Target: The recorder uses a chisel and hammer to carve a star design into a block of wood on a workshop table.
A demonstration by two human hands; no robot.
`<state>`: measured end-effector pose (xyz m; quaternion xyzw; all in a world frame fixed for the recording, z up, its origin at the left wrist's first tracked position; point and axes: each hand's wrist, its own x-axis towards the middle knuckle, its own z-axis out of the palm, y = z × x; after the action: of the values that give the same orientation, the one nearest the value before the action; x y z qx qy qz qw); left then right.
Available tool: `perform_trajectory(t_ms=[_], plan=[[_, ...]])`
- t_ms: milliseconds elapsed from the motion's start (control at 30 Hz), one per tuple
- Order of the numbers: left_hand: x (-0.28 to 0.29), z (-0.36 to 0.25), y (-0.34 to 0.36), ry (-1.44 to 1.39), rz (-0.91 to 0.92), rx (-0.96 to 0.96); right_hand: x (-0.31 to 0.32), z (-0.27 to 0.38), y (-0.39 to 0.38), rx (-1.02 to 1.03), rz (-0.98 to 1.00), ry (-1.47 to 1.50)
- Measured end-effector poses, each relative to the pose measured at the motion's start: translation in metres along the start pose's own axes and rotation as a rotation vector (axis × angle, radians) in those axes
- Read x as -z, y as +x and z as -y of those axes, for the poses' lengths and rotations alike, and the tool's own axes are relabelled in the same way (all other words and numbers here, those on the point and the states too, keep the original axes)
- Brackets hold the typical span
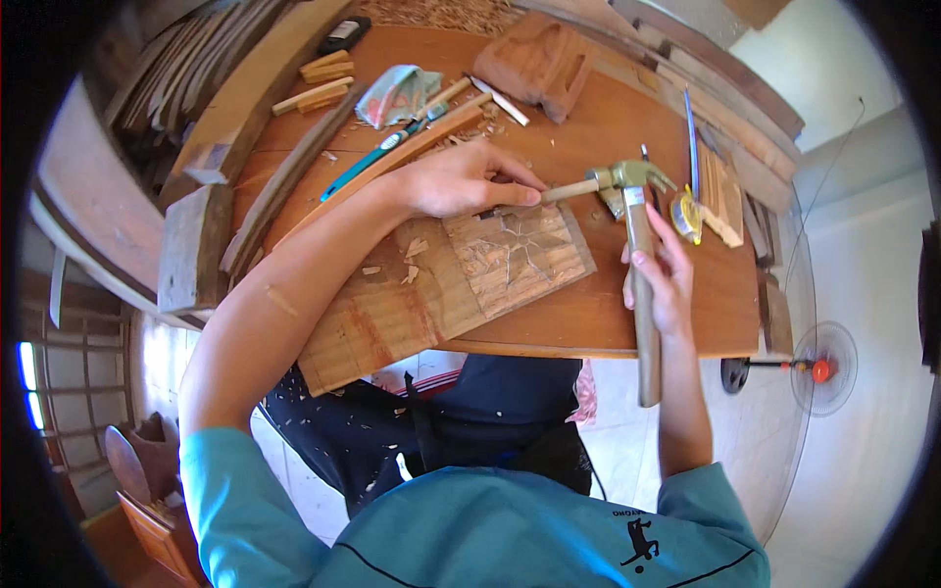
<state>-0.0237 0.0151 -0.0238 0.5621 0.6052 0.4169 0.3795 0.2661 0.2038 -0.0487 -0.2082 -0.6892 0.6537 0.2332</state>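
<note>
Desk: reddish-brown top, curved front edge, loose shavings at the back
Desk clutter: pale cloth, yellow tape measure, wood pieces along both sides
Room: pale tiled floor, round fan at right, gridded window at left
Board: flat on desk, near corner past the front edge; long axis lower left to upper right, line-carved end at upper right
Chisel: over the board's far edge; long axis near sideways, handle butt right, dark blade end left, tip unclear
Left hand: grasping chisel, fingers curled round it
Hammer: right of board; handle runs toward the person, head away, at chisel butt, contact unclear; claw right
Right hand: gripping hammer handle mid-length
</note>
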Motion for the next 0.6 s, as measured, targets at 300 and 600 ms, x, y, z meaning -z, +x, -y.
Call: perform_trajectory(t_ms=[300,600], plan=[[0.000,-0.002,-0.003,0.102,-0.030,0.003,-0.005,0.002,0.001,0.073,0.023,-0.045],[-0.003,-0.001,-0.002,0.118,-0.057,-0.040,0.000,-0.004,0.003,0.063,0.040,-0.042]])
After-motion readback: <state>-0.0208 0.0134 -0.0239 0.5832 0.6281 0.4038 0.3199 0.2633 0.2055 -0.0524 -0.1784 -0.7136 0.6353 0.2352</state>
